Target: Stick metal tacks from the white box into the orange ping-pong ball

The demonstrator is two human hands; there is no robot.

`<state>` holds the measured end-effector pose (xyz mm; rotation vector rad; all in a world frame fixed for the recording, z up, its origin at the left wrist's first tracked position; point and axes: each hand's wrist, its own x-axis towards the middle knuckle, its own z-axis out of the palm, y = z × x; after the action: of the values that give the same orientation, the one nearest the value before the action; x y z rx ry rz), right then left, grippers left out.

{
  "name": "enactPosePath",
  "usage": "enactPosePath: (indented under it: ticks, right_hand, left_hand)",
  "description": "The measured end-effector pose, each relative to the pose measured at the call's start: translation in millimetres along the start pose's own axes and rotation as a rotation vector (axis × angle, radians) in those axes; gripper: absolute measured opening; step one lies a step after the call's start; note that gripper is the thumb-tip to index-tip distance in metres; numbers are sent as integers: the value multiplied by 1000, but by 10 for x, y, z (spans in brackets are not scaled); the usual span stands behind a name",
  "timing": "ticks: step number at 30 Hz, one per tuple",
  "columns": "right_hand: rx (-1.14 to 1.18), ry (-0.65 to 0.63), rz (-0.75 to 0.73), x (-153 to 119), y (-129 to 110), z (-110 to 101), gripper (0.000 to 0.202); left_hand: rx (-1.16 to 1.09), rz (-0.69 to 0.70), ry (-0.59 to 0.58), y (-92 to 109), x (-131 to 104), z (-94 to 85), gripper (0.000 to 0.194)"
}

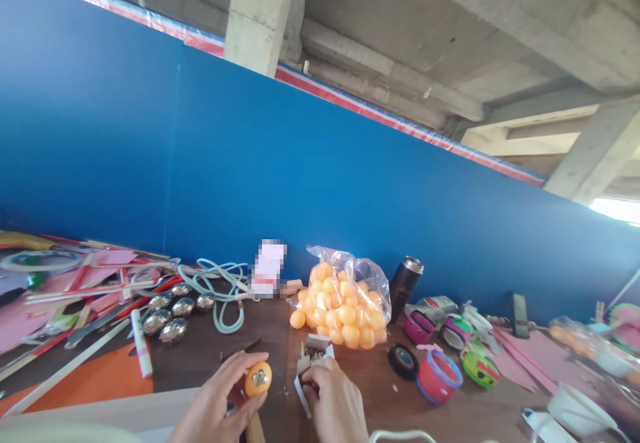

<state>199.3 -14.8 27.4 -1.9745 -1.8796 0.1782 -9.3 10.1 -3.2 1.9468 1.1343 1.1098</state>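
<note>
My left hand grips an orange ball between thumb and fingers; a small silvery metal piece shows on the side of the ball. Just to its right, my right hand has its fingers bent at the near side of a small open white box. Small brassy metal pieces fill the box. Whether the fingertips hold one of them is hidden. Behind both hands stands a clear plastic bag full of orange balls, with a loose orange ball at its left.
Silver balls, a pale blue cord, a white marker and piled sticks and paper lie left. A phone leans behind. Right are a black bottle, a tape roll and small colourful baskets. A blue partition rises behind.
</note>
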Motion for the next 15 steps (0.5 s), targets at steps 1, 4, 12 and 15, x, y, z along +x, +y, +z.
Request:
enactPosePath:
  ticks: [1, 4, 12, 15]
  right_hand:
    - [-7, -3, -3, -2, -9, 2, 20]
    - [-35, 12, -4, -10, -22, 7, 17]
    - [-39, 18, 12, -4, -2, 11, 18]
    - [-3, -5, 1, -10, -10, -4, 20]
  left_hand:
    - [1, 0, 4, -7, 0, 4, 34]
    - [8, -1, 5, -11, -1, 2, 35]
    - [25, -6, 32, 35, -6, -32, 36]
    - [26, -3, 25, 11, -6, -19, 35]
